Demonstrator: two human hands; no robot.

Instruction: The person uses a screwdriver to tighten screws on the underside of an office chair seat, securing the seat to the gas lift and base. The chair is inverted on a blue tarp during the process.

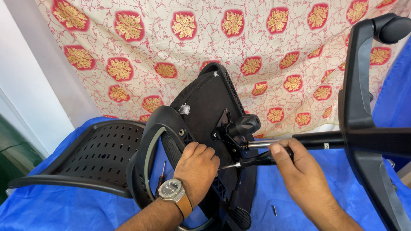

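- The chair seat (pixel 209 111) lies tipped on its side on the blue sheet (pixel 64 205); its lower edge runs out of the bottom of the picture, and the left hand covers part of its underside.
- The chair base (pixel 359 128) is cut off at the right and bottom edges, so only three of its legs show, and one wheel (pixel 391 28) at the top right.
- The tip of the screwdriver (pixel 252 161) is hard to make out where it meets the dark mechanism under the seat; whether it sits in a screw cannot be told.
- Counted: one seat, one perforated chair back (pixel 98 156) lying flat at the left, one metal column (pixel 274 143) joining seat and base, one knob (pixel 246 124) on the mechanism, one spare screwdriver (pixel 162 173) on the sheet between back and seat, one small dark pin (pixel 274 210) on the sheet near the right wrist.
- The left hand (pixel 196 167) comes up from below with a watch (pixel 171 189) on the wrist, fingers curled and pressed against the seat's underside, just beside the curved armrest (pixel 150 141).
- The right hand (pixel 295 171) reaches in from the lower right, fingers wrapped tight round the screwdriver handle, shaft pointing left, just beneath the column.
- A patterned red and cream cloth (pixel 257 42) hangs behind.
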